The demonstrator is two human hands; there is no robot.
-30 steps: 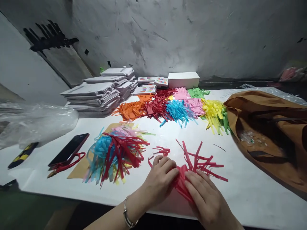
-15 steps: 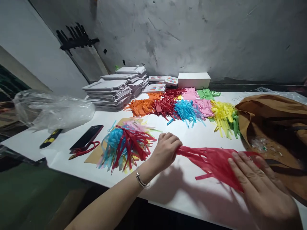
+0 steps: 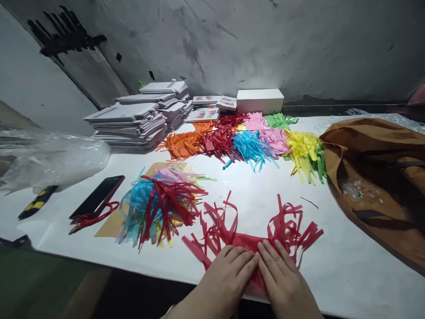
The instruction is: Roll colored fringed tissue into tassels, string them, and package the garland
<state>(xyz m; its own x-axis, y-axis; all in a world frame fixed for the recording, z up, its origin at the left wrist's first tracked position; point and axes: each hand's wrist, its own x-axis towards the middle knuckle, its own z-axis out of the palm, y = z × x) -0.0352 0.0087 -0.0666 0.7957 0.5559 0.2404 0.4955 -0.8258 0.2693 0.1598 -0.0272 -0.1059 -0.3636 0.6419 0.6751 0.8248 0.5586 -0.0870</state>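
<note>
A red tissue-paper tassel with cut fringe at both sides lies spread near the table's front edge. My left hand is closed over its lower middle, fingers bent and pressed together on the paper. My right hand rests flat beside it, fingers stretched out on the same paper; the fingertips of both hands nearly meet. Both thumbs are hidden. To the left, a pile of red, blue, pink and yellow fringed tassels lies on a brown paper sheet.
Orange, red, blue, pink, green and yellow fringe bundles line the back. Behind them stand white card stacks and a white box. A phone, a cutter and plastic wrap lie left; a brown bag is right.
The red tassel, earlier stretched out sideways from my left hand, now lies with fringe spread both ways. Both hands have come together on it, nearer the front edge. The view has shifted slightly.
</note>
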